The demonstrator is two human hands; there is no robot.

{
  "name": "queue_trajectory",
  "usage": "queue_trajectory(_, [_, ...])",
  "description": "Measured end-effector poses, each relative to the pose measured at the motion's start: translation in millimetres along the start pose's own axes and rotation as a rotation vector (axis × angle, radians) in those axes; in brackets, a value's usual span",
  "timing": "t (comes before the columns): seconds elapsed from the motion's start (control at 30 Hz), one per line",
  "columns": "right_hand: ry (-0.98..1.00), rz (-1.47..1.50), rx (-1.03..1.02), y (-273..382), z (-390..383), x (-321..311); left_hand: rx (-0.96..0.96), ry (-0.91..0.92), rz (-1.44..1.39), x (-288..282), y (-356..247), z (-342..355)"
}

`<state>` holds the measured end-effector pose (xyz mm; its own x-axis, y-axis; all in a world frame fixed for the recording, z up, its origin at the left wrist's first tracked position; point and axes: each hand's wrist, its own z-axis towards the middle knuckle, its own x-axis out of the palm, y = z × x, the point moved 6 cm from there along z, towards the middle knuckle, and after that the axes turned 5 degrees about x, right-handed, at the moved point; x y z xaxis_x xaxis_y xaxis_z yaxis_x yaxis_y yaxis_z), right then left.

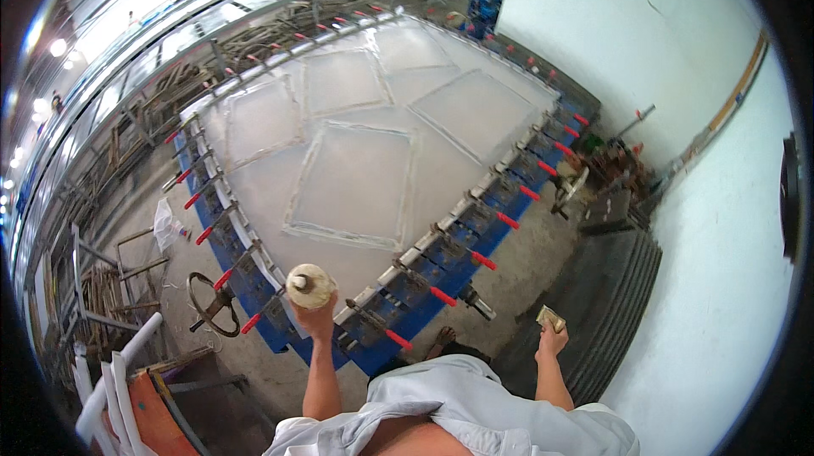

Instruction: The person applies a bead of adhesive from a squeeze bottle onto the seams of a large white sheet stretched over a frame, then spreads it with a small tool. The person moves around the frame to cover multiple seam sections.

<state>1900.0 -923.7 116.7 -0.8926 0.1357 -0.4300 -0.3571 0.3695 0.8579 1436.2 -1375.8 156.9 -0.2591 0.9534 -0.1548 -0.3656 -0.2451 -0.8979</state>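
Observation:
My left hand (315, 320) is closed around a round cream-coloured container (315, 293) with a stubby nozzle on top, held over the near corner of the large work table. My right hand (553, 342) is out to the right, away from the table, gripping a small yellowish flat piece (550, 318) whose kind I cannot make out. Pale translucent sheeting (458, 176) is stretched across the table. Several rectangular frames show beneath it, the nearest frame (292, 201) having whitish streaks along its bars. Clamps with red handles, such as one clamp (443, 296), line the sheet's edges.
The table's blue rim (381, 352) runs close before me. A handwheel (212, 305) juts out at its left. Dark stacked sheets (610, 303) lie at the right beside the white wall (712, 286). White tubes (110, 392) and metal racks (93, 286) stand at the left.

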Motion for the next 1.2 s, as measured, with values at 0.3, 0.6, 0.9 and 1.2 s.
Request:
queue_trajectory(0.3, [-0.035, -0.609, -0.07, -116, 46, -57, -0.023, 0.138, -0.069, 17, -68, -34])
queue_trajectory(0.6, [0.058, -0.724, 0.027, -144, 163, -78, -0.239, 0.154, -0.192, 99, -129, -153])
queue_trajectory(0.9, [0.308, -0.553, -0.13, -24, 257, 3, -0.27, 0.171, -0.112, 152, -186, -229])
queue_trajectory(1.2, [0.507, -0.651, -0.225, -36, 265, 83, -0.335, -0.148, -0.026, 53, -187, -266])
